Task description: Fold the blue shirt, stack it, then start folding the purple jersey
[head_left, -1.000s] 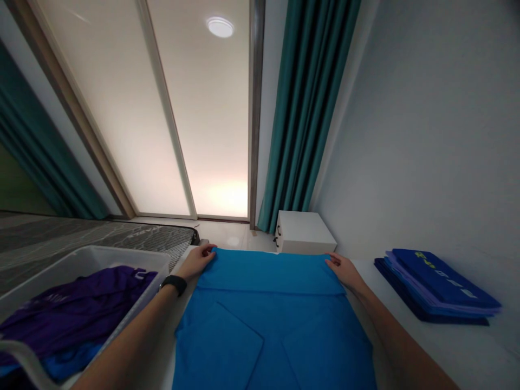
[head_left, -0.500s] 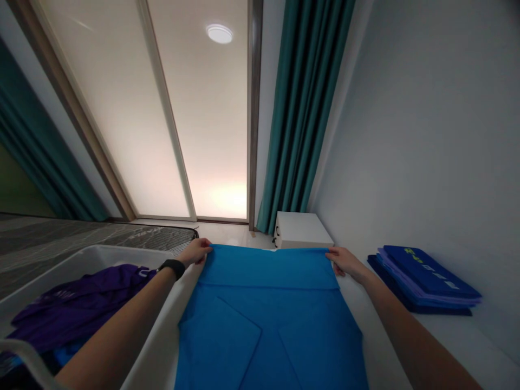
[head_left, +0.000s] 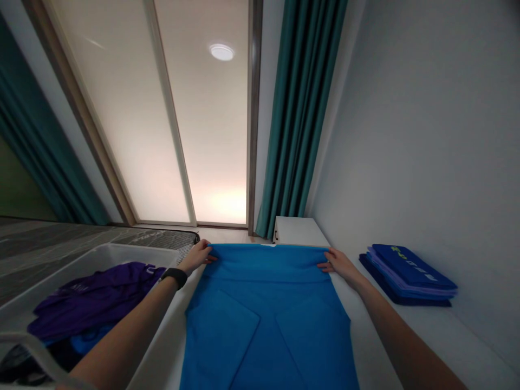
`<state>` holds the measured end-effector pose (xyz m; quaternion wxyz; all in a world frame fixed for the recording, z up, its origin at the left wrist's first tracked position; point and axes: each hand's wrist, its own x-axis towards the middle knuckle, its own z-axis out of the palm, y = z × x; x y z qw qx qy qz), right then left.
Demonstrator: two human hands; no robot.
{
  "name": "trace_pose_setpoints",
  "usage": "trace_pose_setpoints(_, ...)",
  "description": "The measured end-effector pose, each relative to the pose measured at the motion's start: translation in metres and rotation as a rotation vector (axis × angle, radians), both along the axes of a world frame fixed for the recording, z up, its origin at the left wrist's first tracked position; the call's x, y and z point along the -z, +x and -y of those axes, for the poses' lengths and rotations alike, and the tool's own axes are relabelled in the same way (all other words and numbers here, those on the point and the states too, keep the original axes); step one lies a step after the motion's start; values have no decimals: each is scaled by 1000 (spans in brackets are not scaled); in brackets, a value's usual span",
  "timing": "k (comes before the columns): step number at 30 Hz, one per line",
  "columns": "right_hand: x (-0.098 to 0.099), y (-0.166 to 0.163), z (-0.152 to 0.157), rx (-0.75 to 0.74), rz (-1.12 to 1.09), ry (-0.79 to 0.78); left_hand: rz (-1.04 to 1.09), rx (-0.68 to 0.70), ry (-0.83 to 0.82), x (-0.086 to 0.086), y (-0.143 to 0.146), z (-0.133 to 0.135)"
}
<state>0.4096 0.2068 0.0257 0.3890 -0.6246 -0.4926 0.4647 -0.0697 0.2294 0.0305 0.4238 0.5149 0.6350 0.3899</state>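
Note:
A bright blue shirt (head_left: 268, 325) lies spread on the white table, its sleeves folded inward so that two slanting edges show. My left hand (head_left: 197, 257), with a dark band on the wrist, pinches the far left corner of the fabric. At the far right corner my right hand (head_left: 338, 264) grips the cloth between thumb and fingers, some fingers stretched over the top. Between the hands the far edge runs straight and taut, and a crease crosses the cloth just below it.
To the left stands a white basket (head_left: 97, 253) holding a purple garment (head_left: 97, 295) and other dark and blue clothes. A stack of folded blue and lilac clothes (head_left: 410, 273) rests at right by the wall. Beyond the table are a white cabinet (head_left: 300, 232) and teal curtains (head_left: 303, 108).
The fingers of my right hand have spread further over the cloth. My view has tilted and shifted slightly, so the stack appears further left. Both hands keep the same corners.

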Motion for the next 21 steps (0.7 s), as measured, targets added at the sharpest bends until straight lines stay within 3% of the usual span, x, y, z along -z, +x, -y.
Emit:
trace_pose_setpoints(10, 3, -8, -5, 50, -7, 91, 41, -53, 114, 1, 6, -4)
trace_pose_setpoints(21, -9, 0, 22, 33, -93, 136, 67, -77, 190, -6, -3, 19)
